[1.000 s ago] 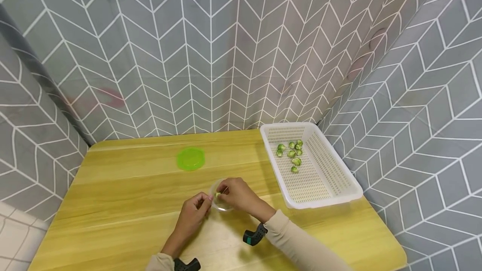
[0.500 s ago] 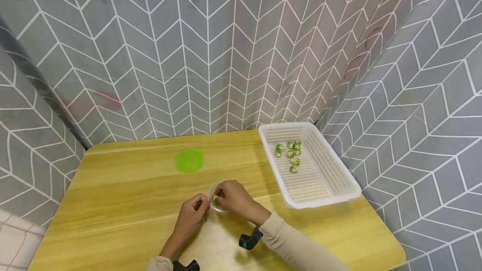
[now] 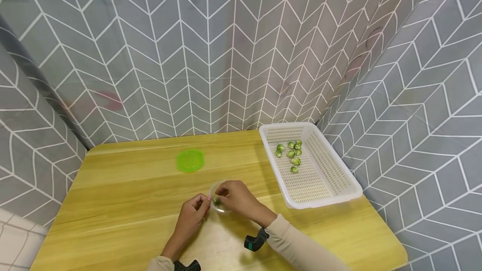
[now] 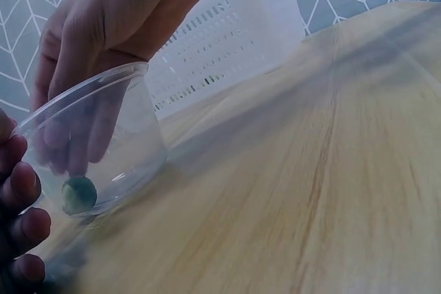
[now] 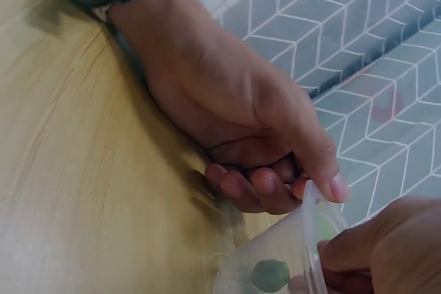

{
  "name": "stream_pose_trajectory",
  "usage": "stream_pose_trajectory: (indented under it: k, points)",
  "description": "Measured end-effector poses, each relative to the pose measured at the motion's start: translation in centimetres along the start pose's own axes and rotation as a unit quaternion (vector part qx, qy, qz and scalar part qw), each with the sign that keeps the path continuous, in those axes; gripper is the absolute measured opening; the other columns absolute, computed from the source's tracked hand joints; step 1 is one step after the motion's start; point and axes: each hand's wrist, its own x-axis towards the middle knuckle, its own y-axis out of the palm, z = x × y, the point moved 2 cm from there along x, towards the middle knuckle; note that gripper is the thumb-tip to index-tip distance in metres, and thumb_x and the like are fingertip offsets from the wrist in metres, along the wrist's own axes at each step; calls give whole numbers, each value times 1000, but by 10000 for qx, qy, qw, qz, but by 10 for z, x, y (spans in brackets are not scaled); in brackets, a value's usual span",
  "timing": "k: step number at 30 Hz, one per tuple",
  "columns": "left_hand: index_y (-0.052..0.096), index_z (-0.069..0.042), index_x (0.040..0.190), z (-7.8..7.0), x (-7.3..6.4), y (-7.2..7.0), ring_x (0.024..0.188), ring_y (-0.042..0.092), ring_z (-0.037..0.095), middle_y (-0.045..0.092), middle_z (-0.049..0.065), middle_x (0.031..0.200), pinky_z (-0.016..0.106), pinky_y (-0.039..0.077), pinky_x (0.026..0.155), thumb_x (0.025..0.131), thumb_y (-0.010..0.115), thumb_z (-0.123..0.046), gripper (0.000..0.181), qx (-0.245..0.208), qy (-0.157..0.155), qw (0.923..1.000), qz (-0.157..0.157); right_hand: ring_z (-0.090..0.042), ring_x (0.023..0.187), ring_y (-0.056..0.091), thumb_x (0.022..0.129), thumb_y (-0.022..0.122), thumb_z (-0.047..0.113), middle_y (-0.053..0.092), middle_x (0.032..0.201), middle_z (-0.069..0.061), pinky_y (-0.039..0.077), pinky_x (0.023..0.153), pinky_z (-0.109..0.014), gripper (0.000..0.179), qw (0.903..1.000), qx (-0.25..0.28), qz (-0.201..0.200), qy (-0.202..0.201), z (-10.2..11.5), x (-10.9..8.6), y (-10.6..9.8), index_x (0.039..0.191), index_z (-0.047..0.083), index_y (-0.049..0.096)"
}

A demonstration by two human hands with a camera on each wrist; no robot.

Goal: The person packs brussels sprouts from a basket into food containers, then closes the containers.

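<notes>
A clear plastic cup stands on the table. My left hand pinches its rim between thumb and fingers, as the right wrist view shows. One Brussels sprout sits at the bottom of the cup. My right hand reaches in over the rim, its fingers pointing loosely down with the tips just above the sprout. The green lid lies flat on the table beyond the cup.
To the right, a white perforated basket holds several more Brussels sprouts toward its back left. The wooden table is bordered by patterned grey curtains at the back and sides.
The Brussels sprout has gone from between my right fingertips down to the bottom of the cup. My left hand has stayed on the rim, and the right hand has hardly moved.
</notes>
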Motion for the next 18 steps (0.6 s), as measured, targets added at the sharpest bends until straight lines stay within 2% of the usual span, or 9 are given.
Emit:
stream_pose_trajectory:
  k: [3, 7, 12, 18]
  points:
    - [61, 2, 77, -2, -1, 0, 52, 47, 10, 57, 21, 65, 22, 40, 51, 101, 64, -18, 31, 42, -7, 10000, -16, -5, 88, 68, 95, 72, 12, 74, 98, 1, 54, 75, -19, 9, 9991, 414, -30, -60, -3, -3, -3, 102, 9, 76]
    - [60, 5, 78, -6, -1, 0, 52, 47, 9, 57, 24, 66, 22, 40, 52, 101, 62, -14, 30, 66, -88, 9999, -24, -11, 91, 70, 95, 71, 13, 74, 100, 1, 55, 78, -20, 11, 9942, 1064, -86, -89, -5, -10, -14, 105, 8, 76]
    - [61, 2, 78, 13, 5, 1, 52, 46, 9, 57, 22, 66, 22, 39, 52, 102, 63, -17, 31, 162, -215, 9996, -76, -19, 92, 72, 96, 71, 16, 75, 102, -1, 57, 78, -24, 12, 9891, 1434, -333, -46, -12, -19, -39, 105, 11, 76]
    - [61, -5, 75, 26, 8, 0, 52, 48, 10, 58, 12, 63, 23, 41, 51, 100, 65, -27, 34, 99, -60, 9999, 15, -23, 91, 72, 96, 71, 21, 75, 106, 0, 58, 76, -30, 13, 9858, 1359, -907, 381, -26, -28, -88, 107, 18, 77]
